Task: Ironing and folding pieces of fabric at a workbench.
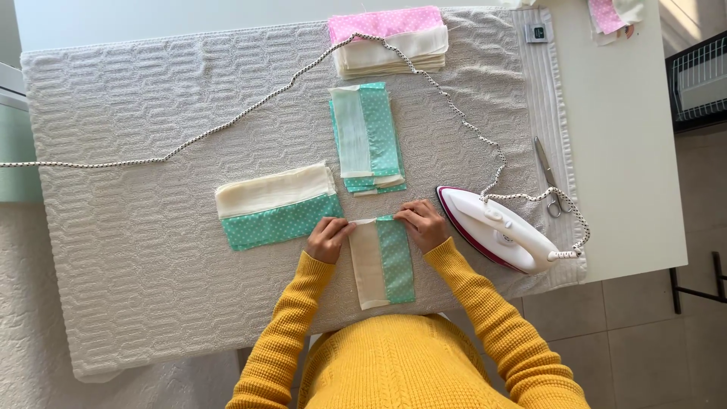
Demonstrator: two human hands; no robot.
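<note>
Fabric piece: a cream-and-teal dotted strip lies flat on the grey towel, just before the person; its far edge is pinched at both corners, seemingly to keep it straight
Left hand: fingertips grasping the near-left corner
Right hand: fingers gripping the teal corner
Iron: resting just right of the right hand, within reach
Stacks: matching pieces to the left; another pile beyond
Scissors: beside the towel's edge

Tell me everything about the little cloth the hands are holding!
The cloth piece is a flat strip of two fabrics joined side by side: plain cream on its left, teal with white dots on its right. It lies lengthwise on the grey towel. The left hand and right hand pinch its top corners.
</note>
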